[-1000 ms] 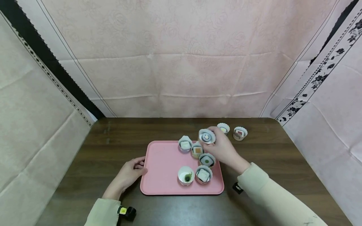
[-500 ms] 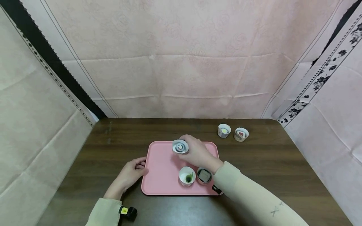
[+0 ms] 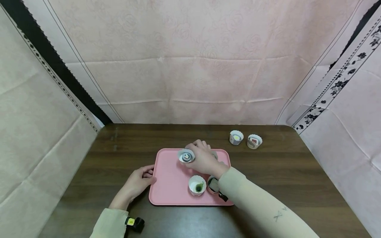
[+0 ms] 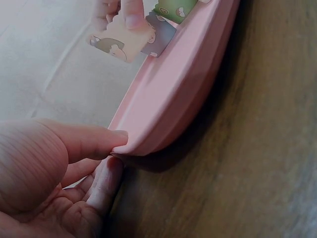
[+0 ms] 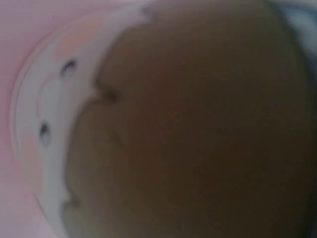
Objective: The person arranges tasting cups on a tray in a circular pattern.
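My right hand (image 3: pixel 203 162) grips a small pale paper cup (image 3: pixel 186 156) with a round swirl inside, over the back part of the pink tray (image 3: pixel 166 195). Whether the cup touches the tray cannot be told. My left hand (image 3: pixel 137 181) pinches the tray's left edge, thumb on top and fingers below, as the left wrist view shows at the rim (image 4: pixel 136 141). Toward the tray's front stand a white cup with something green inside (image 3: pixel 197 185) and a cup with a pale block (image 3: pixel 213 185), partly behind my right wrist. Other cups on the tray are mostly hidden by that hand.
Two more cups, one with a yellow piece (image 3: pixel 236 137) and one with a red-and-white piece (image 3: pixel 254 141), stand on the brown wooden table (image 3: pixel 134 138), back right of the tray. A printed cartoon face (image 5: pixel 54 99) fills the right wrist view, blurred.
My right hand has carried the swirl cup leftward from near the tray's back right corner to over its back left part. My left hand stays on the tray's edge.
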Demonstrator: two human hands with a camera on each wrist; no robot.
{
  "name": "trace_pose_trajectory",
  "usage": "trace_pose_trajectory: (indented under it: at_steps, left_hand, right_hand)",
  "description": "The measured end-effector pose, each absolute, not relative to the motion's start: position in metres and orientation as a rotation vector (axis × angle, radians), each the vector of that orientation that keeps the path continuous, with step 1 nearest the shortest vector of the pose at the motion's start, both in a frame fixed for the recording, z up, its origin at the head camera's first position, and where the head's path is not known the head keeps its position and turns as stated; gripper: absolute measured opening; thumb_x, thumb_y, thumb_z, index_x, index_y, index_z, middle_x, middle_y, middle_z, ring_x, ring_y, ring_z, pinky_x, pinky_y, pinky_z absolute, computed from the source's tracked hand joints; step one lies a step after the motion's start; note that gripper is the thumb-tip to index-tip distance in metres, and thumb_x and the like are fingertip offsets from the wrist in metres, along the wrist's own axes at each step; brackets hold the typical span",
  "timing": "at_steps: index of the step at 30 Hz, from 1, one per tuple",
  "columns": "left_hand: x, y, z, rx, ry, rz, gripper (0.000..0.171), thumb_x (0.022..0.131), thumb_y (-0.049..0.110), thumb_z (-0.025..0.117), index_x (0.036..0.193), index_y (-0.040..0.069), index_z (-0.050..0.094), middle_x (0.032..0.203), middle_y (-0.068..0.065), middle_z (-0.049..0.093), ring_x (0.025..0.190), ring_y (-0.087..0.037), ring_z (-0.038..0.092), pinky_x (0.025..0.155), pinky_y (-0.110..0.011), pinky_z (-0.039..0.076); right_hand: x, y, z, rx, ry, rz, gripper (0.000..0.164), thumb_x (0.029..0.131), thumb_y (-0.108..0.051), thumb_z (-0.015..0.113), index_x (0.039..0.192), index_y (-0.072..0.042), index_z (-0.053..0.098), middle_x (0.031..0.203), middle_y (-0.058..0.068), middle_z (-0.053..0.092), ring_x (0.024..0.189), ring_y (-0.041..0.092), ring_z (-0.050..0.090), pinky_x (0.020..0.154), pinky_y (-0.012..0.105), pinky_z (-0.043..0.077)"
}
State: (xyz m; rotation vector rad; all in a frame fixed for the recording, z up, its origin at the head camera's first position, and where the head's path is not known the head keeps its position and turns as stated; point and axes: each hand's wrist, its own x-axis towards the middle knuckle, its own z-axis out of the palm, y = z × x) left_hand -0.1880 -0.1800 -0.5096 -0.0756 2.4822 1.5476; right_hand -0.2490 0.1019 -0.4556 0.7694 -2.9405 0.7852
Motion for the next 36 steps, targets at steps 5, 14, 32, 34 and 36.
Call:
trace_pose_trajectory:
  at_steps: [5, 14, 32, 34, 36]
  left_hand:
    - [-0.188, -0.179, -0.509, -0.077, 2.488, 1.541, 0.053, 0.086, 0.009, 0.072, 0.136, 0.010, 0.055, 0.107, -0.008, 0.057, 0.094, -0.021, 0.057, 0.075, -0.031, 0.051]
    - [-0.189, -0.179, -0.511, -0.075, 2.481, 1.554, 0.053, 0.085, 0.008, 0.071, 0.136, 0.009, 0.055, 0.107, -0.008, 0.057, 0.094, -0.021, 0.057, 0.076, -0.032, 0.051]
    - [-0.188, -0.179, -0.509, -0.076, 2.487, 1.546, 0.053, 0.086, 0.009, 0.071, 0.136, 0.008, 0.054, 0.108, -0.009, 0.057, 0.096, -0.022, 0.056, 0.075, -0.030, 0.051]
    - [-0.188, -0.179, -0.509, -0.084, 2.486, 1.547, 0.053, 0.085, 0.009, 0.072, 0.136, 0.009, 0.055, 0.108, -0.009, 0.057, 0.095, -0.022, 0.056, 0.075, -0.031, 0.051]
    - [-0.189, -0.179, -0.510, -0.079, 2.488, 1.542, 0.053, 0.086, 0.009, 0.072, 0.136, 0.010, 0.055, 0.108, -0.008, 0.057, 0.095, -0.022, 0.056, 0.076, -0.031, 0.051]
  right_hand:
    - [-0.252, 0.099, -0.459, 0.745, -2.978, 0.741, 0.058, 0.075, -0.044, 0.081, 0.125, -0.023, 0.059, 0.119, 0.001, 0.044, 0.104, 0.019, 0.035, 0.087, 0.039, 0.027]
    - [-0.251, 0.096, -0.463, 0.715, -3.028, 0.647, 0.061, 0.076, -0.046, 0.079, 0.129, -0.023, 0.060, 0.115, 0.002, 0.040, 0.099, 0.020, 0.033, 0.085, 0.038, 0.026]
    - [-0.244, 0.110, -0.452, 0.719, -2.954, 0.729, 0.073, 0.071, -0.054, 0.080, 0.132, -0.023, 0.057, 0.126, 0.005, 0.041, 0.110, 0.022, 0.035, 0.089, 0.042, 0.030]
    - [-0.242, 0.118, -0.445, 0.718, -2.915, 0.768, 0.072, 0.071, -0.051, 0.081, 0.132, -0.023, 0.057, 0.127, 0.005, 0.043, 0.113, 0.023, 0.036, 0.091, 0.044, 0.030]
    - [-0.240, 0.128, -0.437, 0.704, -2.889, 0.804, 0.071, 0.072, -0.050, 0.081, 0.132, -0.023, 0.056, 0.129, 0.005, 0.043, 0.115, 0.024, 0.036, 0.092, 0.045, 0.030]
